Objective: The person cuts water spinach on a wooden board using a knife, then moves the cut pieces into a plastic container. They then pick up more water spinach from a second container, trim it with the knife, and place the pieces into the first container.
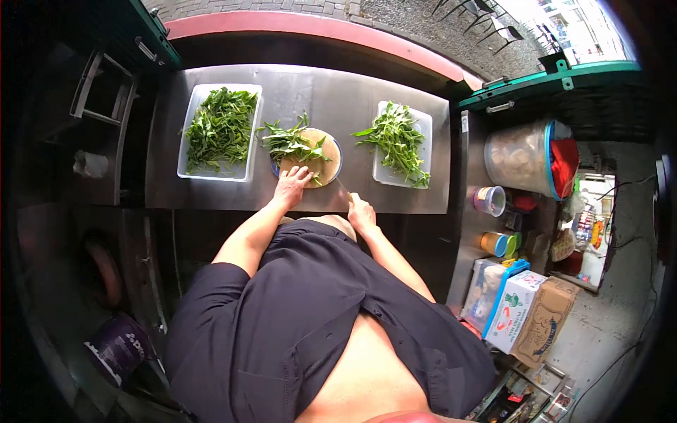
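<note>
A bunch of leafy greens (293,143) lies across a round wooden cutting board (330,168), its leaves reaching past the left rim. My left hand (291,186) is at the board's near side, fingers bent and pressed down on the lower end of the greens; what is under the palm is hidden. To the right, my right hand (362,214) is closed round the handle of a knife (343,188). The blade points away from me, beside the board's right edge and apart from the greens.
On the steel table (324,92), a white tray (183,158) of greens stands left and another tray (425,134) of greens right. Along the right side are a large lidded tub (518,158), jars, and a cardboard box (546,317). A pink ledge (282,23) runs behind.
</note>
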A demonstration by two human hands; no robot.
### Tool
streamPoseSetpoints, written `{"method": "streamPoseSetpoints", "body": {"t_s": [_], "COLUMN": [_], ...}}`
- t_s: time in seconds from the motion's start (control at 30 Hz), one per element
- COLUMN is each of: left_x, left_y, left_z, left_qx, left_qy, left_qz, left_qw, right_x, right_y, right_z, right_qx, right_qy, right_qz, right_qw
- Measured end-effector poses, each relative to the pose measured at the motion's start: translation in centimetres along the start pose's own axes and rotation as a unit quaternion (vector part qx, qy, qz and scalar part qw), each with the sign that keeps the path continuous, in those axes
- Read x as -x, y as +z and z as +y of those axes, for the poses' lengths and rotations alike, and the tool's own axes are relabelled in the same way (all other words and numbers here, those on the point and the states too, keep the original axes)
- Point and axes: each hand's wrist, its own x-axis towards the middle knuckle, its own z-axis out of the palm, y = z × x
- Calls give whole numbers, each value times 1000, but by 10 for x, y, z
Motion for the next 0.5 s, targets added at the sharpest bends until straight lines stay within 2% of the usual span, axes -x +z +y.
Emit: {"method": "streamPoseSetpoints", "body": {"t_s": [0.13,0.27,0.33,0.43,0.5], "left_x": [-14,-36,-43,-47,-45], "left_y": [4,1,3,20,25], "left_z": [-1,-4,-4,-3,4], "left_qx": [6,-18,-11,63,145], "left_qy": [-4,5,11,-19,-124], "left_qz": [32,31,58,62,43], "left_qw": [999,999,998,996,981], "right_x": [-14,-5,0,13,16], "right_y": [-7,0,2,3,12], "right_z": [-15,-11,-10,-9,-3], "right_qx": [-44,-68,-78,-95,-108], "right_qy": [51,52,50,73,75], "right_qz": [-5,-13,-43,-58,-57], "right_qw": [998,996,995,991,990]}}
